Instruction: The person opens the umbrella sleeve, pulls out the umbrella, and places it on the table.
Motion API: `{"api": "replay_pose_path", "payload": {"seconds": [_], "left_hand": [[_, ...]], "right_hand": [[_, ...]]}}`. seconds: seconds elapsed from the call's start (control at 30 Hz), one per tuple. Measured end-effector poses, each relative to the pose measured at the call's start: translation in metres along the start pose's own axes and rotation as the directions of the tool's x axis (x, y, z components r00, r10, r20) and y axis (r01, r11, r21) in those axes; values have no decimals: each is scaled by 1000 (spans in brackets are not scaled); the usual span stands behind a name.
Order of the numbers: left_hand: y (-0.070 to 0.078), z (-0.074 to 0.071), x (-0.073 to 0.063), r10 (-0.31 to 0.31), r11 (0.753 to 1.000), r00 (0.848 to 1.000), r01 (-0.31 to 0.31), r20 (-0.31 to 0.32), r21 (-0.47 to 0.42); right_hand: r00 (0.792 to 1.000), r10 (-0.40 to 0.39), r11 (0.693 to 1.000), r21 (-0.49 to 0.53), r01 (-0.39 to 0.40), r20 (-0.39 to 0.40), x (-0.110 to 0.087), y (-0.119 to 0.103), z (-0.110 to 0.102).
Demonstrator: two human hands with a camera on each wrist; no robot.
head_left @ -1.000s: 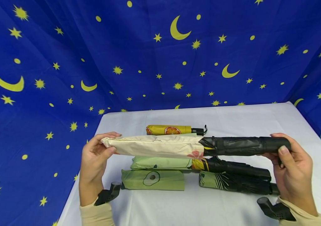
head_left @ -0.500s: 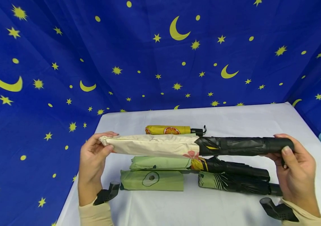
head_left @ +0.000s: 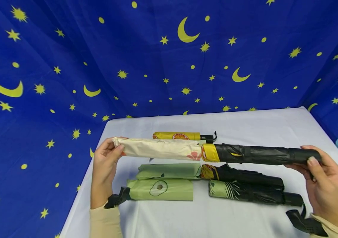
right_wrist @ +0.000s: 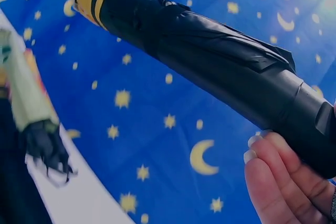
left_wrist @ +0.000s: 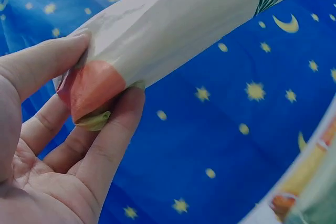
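Above the table, my left hand pinches the closed end of a cream umbrella sleeve printed with red flowers. Red print and a green leaf show on it in the left wrist view. My right hand grips the handle end of a folded black umbrella, fingers beneath it in the right wrist view. A yellow band near the umbrella's far end shows at the mouth of the sleeve. How much of the umbrella lies inside the sleeve is hidden.
On the white table, a yellow orange-print umbrella lies at the back. Nearer lie a pale green sleeve against a black-and-yellow umbrella, an avocado-print sleeve and a black-and-green umbrella. Blue star-print cloth hangs behind.
My right hand has moved right and slightly down with the umbrella, drawing it outward so the yellow band now shows beyond the sleeve. My left hand, holding the sleeve, has shifted slightly right.
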State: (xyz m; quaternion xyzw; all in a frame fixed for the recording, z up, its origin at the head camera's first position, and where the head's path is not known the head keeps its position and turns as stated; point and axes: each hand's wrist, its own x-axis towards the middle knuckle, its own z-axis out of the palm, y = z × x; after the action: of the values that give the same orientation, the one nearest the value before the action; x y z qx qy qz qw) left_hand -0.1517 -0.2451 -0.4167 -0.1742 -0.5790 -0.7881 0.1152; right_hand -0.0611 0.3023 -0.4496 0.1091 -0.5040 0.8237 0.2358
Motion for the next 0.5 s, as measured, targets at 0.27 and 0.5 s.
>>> {"api": "replay_pose_path", "payload": {"seconds": [0.27,0.5], "left_hand": [[-47,-10,2,-227,971,967,233,-113,43],[-82,-12,-16,-422,879,890,448,-171,162]], "right_hand": [[994,61,979,-189,-78,-93,-4,14,-31],[985,174,975,-139,-174,-13,-3,37,-53]]}}
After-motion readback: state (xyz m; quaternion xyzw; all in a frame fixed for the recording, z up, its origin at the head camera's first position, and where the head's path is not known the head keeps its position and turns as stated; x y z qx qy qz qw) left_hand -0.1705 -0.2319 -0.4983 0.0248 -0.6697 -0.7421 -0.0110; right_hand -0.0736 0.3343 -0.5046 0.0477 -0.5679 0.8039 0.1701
